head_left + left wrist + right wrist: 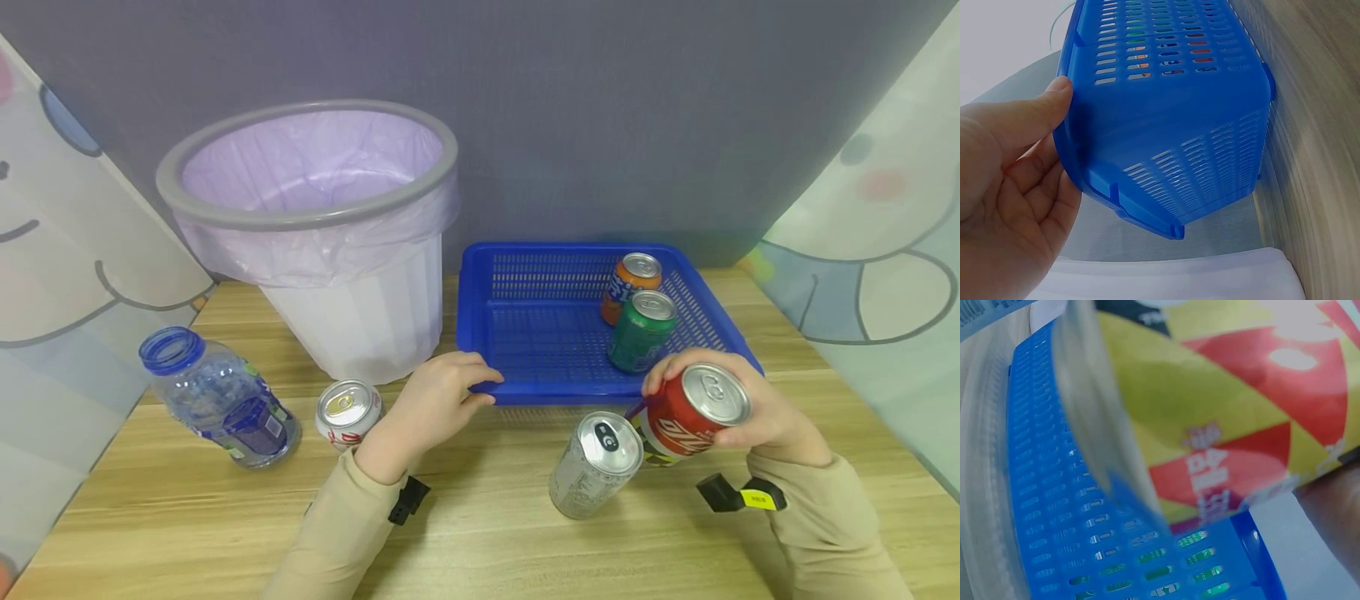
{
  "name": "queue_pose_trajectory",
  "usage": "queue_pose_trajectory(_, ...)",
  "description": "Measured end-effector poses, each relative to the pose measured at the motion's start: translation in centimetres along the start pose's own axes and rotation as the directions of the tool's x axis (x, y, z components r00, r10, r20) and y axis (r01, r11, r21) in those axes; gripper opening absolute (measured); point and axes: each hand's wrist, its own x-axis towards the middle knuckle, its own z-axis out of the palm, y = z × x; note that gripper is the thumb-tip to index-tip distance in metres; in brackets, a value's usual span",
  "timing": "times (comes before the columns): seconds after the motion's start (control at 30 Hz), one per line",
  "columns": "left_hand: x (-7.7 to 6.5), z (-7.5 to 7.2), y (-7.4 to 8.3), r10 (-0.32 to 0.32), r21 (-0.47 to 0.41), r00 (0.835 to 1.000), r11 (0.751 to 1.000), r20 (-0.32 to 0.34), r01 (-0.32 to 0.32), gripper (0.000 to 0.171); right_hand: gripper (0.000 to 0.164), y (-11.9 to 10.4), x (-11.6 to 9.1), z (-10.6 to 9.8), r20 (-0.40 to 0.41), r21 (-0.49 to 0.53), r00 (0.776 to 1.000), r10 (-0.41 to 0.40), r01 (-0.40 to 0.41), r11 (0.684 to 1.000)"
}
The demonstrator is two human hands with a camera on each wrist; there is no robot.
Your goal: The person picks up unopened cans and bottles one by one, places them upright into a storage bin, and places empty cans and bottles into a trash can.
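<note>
My left hand (438, 396) pinches the near left corner of a blue plastic basket (555, 389). In the left wrist view its thumb (1054, 100) lies against the rim, with the other fingers curled beneath. My right hand (772, 417) grips a red soda can (675, 421), held above the table just in front of the basket's near right side. Close up in the right wrist view, the can (1229, 419) shows yellow and red triangles. Inside the basket, at its right, a green can (637, 337) and an orange can (618, 287) stand upright.
A silver can (588, 475) stands on the table left of the red can. By my left wrist is a white soda can (347, 417). A clear bottle (225, 400) without a cap stands at the left. Behind is a white bin (360, 325) with a purple liner.
</note>
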Motion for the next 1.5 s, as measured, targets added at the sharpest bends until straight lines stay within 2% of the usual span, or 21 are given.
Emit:
queue_pose_trajectory(0.67,0.0,0.0,-0.1,0.012,0.004,1.000,1.000,-0.001,-0.012,0.021,0.050,-1.1,0.6,-0.3,-0.004,-0.012,1.000,-0.013,0.013,1.000)
queue_pose_trajectory(0.83,-0.1,0.0,0.0,0.010,-0.003,1.000,1.000,0.000,-0.010,0.021,0.048,-1.7,1.1,-0.4,-0.029,-0.035,0.999,-0.022,0.021,0.999)
queue_pose_trajectory(1.03,-0.1,-0.1,0.1,0.010,-0.005,1.000,1.000,0.000,-0.010,0.021,0.046,-2.0,1.3,-0.7,-0.058,-0.075,0.998,0.010,-0.014,0.997)
queue_pose_trajectory(1.27,-0.1,-0.1,0.1,0.012,0.000,1.000,1.000,0.000,-0.012,0.020,0.047,-2.2,1.7,-0.9,-0.071,-0.057,0.997,0.037,-0.041,0.998)
queue_pose_trajectory(1.5,-0.1,-0.1,0.0,0.010,-0.006,1.000,1.000,-0.001,-0.010,0.021,0.047,-2.4,2.2,-1.7,-0.094,-0.109,0.991,0.093,-0.103,0.989)
